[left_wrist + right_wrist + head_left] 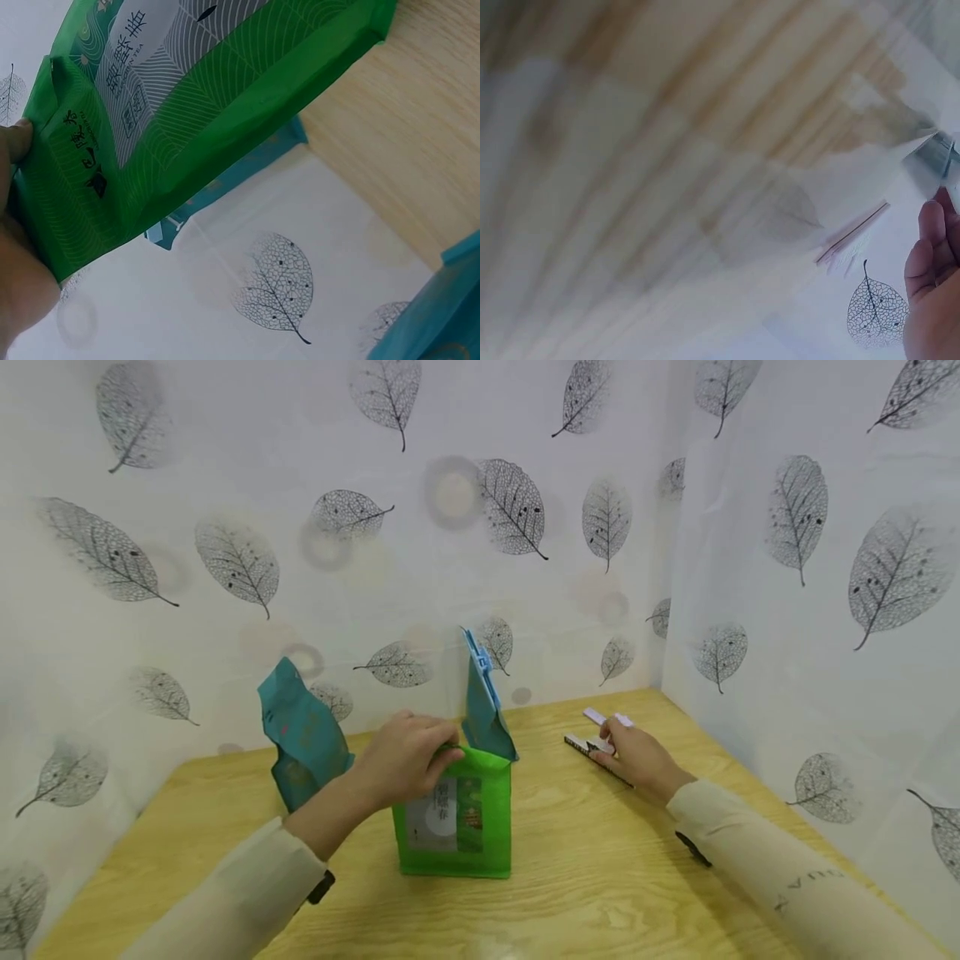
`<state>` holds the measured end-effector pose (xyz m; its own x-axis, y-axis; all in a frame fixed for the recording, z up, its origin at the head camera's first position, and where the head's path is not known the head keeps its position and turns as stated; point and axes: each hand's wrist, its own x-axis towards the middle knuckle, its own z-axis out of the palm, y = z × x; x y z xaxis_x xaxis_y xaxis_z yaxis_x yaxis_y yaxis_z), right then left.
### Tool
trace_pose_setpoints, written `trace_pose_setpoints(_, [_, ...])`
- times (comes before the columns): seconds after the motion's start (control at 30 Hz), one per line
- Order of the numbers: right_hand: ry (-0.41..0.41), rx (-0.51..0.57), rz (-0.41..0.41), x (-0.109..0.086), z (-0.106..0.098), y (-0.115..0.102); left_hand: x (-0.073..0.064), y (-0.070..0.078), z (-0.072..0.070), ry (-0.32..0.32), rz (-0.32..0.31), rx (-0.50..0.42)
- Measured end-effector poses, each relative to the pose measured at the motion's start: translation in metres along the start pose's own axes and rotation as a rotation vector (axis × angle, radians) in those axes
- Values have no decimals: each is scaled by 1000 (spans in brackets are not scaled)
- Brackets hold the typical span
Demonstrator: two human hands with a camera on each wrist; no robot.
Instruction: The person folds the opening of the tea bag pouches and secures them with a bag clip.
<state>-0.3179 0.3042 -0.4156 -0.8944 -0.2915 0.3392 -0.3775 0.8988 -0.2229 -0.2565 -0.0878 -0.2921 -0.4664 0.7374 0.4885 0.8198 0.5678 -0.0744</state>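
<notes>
My left hand pinches the folded top edge of a green tea bag, which stands upright on the table with a label on its front. In the left wrist view the green bag fills the upper part, with the thumb at its top corner. Over on the right, my right hand pinches a black-and-white patterned bag clip lying low at the table. A lavender clip lies just beyond it. Fingers and the held clip show at the edge of the blurred right wrist view.
Behind the green bag stands a teal bag with a blue clip along its top. Another teal bag, crumpled at the top, stands at the left. A leaf-printed curtain borders the wooden table at the back and right.
</notes>
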Motion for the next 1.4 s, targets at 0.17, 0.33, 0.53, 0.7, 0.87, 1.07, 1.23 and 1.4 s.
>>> trace_pose_setpoints(0.17, [-12,-45,-22,7,-5,3,5,-1,-4,7,-5,5])
trace_pose_setpoints(0.33, [-60,-42,-11,4,-6,5,3,1,-4,-4,-8,19])
trace_pose_setpoints(0.53, [13,1,-38,-9,-7,3,-1,5,0,-1,-7,27])
trace_pose_setpoints(0.7, [133,23,-98,-10,-17,-8,1,6,2,17,7,56])
trace_pose_setpoints(0.87, [182,50,-170,0,-39,-33,0,6,0,15,4,59])
trace_pose_setpoints(1.07, [200,76,-298,4,-56,-62,0,5,0,-4,-7,66])
trace_pose_setpoints(1.23, [238,110,-396,6,-68,-82,3,5,0,-19,-30,76])
trace_pose_setpoints(1.4, [232,185,-435,7,-77,-101,1,6,-2,-4,-34,84])
